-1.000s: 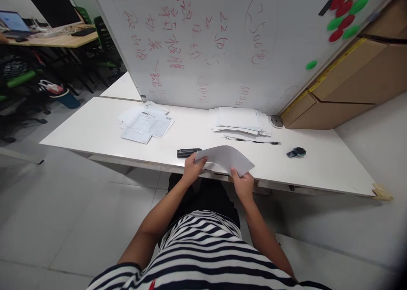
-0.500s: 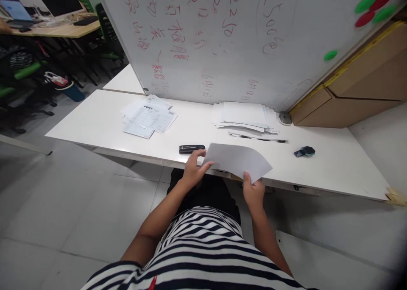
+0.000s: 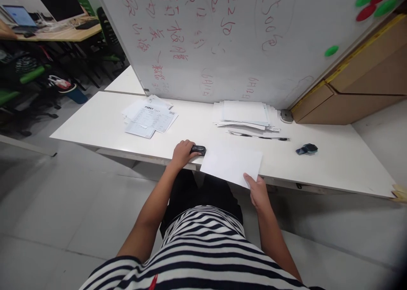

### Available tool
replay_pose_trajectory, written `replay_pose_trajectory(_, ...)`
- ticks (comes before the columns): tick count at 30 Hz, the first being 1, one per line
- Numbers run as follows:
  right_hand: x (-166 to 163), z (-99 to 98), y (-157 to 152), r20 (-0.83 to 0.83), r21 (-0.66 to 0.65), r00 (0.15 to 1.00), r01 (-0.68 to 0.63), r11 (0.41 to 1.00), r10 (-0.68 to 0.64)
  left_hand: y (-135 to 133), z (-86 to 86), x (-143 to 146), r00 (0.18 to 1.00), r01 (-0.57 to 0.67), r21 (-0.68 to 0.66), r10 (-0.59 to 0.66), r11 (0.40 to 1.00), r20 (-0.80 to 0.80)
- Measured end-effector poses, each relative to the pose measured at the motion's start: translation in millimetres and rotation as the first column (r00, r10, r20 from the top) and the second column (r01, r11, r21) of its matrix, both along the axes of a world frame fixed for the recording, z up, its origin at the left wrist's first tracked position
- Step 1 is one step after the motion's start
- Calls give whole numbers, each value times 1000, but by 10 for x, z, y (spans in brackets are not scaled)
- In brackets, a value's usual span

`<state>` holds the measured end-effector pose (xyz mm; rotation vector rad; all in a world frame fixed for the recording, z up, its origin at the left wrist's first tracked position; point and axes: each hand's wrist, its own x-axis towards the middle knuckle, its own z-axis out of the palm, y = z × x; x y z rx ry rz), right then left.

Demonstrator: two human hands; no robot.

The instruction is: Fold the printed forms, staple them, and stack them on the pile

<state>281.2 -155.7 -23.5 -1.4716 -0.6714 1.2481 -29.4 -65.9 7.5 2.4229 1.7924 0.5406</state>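
Observation:
My left hand [image 3: 182,154] is closed around the left part of a black stapler [image 3: 199,149] at the table's front edge. The stapler's right end shows past my fingers. With thumb on top, my right hand [image 3: 259,191] pinches the lower right corner of white paper [image 3: 233,160]. I cannot tell whether it is one sheet or several. The paper lies nearly flat over the front edge, its left side close to the stapler's right end.
Loose printed sheets [image 3: 151,119] lie on the left of the white table [image 3: 85,126]. Toward the back are a paper stack [image 3: 244,113], a thin black-and-clear strip [image 3: 259,136] and a grey device [image 3: 286,116]. A dark watch-like object [image 3: 307,149] lies right. A whiteboard [image 3: 190,69] and cardboard boxes [image 3: 337,105] stand behind.
My left hand has let go of the paper, moved left and taken hold of the stapler. The paper, bent before, now lies flatter in my right hand.

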Motion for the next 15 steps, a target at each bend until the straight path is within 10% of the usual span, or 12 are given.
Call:
replay_pose_trajectory(10,-172,-4,-17,20,-53,996,-87,995,88,-23,80,-15,997,55,-60,-51,997,57)
replay_pose_trajectory(15,-249,-17,8,1,-45,992,-128,991,128,-129,386,-15,993,95,-250,-73,964,95)
